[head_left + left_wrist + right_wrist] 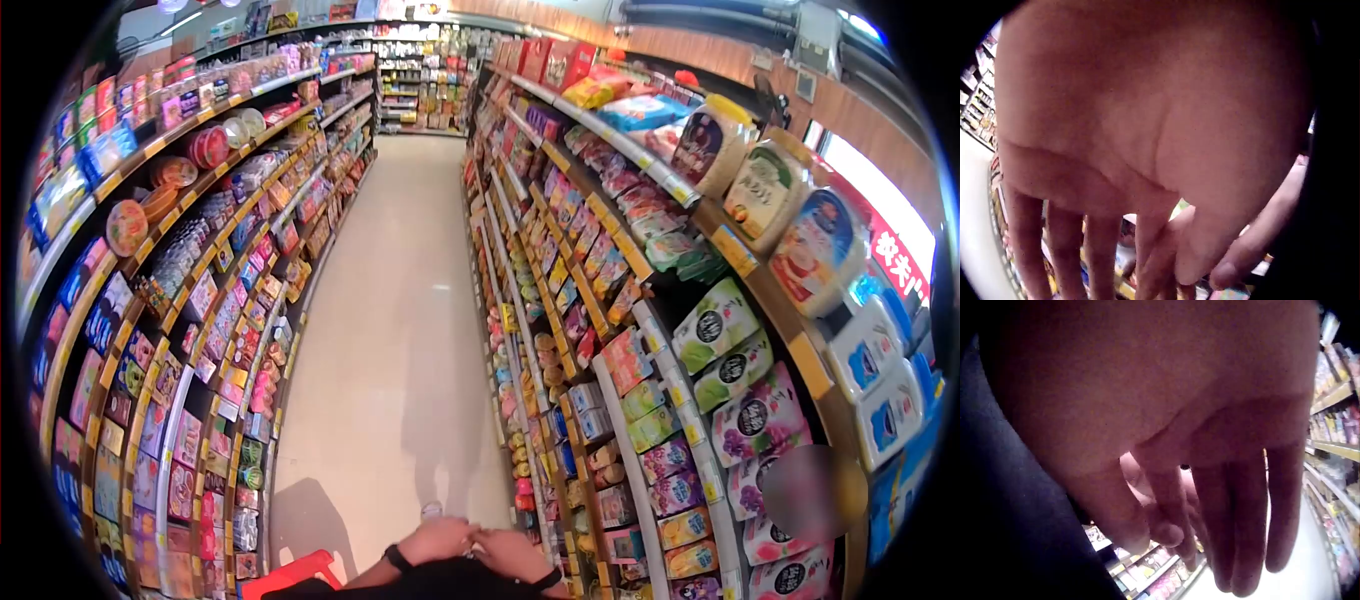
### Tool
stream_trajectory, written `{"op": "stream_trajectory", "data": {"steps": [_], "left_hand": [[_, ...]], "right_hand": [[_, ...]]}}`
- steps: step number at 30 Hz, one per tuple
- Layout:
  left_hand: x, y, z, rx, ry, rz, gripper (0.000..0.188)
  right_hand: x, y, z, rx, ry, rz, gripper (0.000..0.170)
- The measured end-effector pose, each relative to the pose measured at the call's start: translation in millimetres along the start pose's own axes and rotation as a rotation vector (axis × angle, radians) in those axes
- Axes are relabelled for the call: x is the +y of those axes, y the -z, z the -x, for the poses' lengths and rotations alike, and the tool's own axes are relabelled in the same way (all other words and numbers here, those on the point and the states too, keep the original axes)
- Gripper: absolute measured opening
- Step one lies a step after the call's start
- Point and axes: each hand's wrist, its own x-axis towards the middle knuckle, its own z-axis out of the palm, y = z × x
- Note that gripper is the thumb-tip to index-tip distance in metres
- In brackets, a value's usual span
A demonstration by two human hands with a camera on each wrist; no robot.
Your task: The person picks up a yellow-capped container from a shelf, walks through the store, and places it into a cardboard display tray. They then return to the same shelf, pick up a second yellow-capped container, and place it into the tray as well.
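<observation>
Both hands meet low in front of the body in the head view, fingertips overlapping near the dark clothing. My left hand (pixel 435 540), with a dark band on its wrist, comes in from the left. From the other side comes my right hand (pixel 508 555), also banded at the wrist. In the left wrist view the left palm (pixel 1116 125) fills the picture, its fingers extended loosely downward, with fingers of the other hand behind. The right palm (pixel 1166 394) shows likewise in the right wrist view, fingers nearly straight. No object shows in either hand.
A shop aisle with a pale floor (pixel 390 300) runs ahead. Packed shelves stand on both sides, with snack pouches (pixel 765 415) and large jars (pixel 765 190) close on the right. A red plastic piece (pixel 300 575) juts in at bottom left. More shelves (pixel 415 80) cross the far end.
</observation>
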Motion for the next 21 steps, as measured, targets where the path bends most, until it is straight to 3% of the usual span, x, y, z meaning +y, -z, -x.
{"op": "stream_trajectory", "data": {"steps": [1,3,4,6,11,14,17,21], "left_hand": [[-19,18,-16,0.119,-0.12,0.021,0.032],[-42,58,-50,0.189,-0.111,0.002,0.032],[-50,73,-66,0.12,-0.073,-0.004,0.03],[-67,106,-97,-0.008,0.006,-0.034,0.027],[-143,135,-177,-0.132,0.051,-0.08,0.029],[-187,159,-231,-0.195,0.104,-0.095,0.029],[-231,202,-287,-0.173,0.101,-0.112,0.029],[-255,300,-363,-0.005,0.067,-0.037,0.022]], "right_hand": [[-5,31,-23,-0.046,-0.043,-0.013,0.037],[17,56,-66,0.07,0.029,-0.033,0.039],[27,64,-80,0.126,0.059,-0.047,0.04],[45,78,-109,0.043,-0.008,-0.031,0.041],[113,108,-199,-0.094,-0.055,-0.085,0.043],[173,118,-262,-0.08,0.035,-0.102,0.042],[207,161,-320,-0.06,0.068,-0.099,0.044],[267,220,-400,-0.015,0.077,-0.099,0.048]]}}
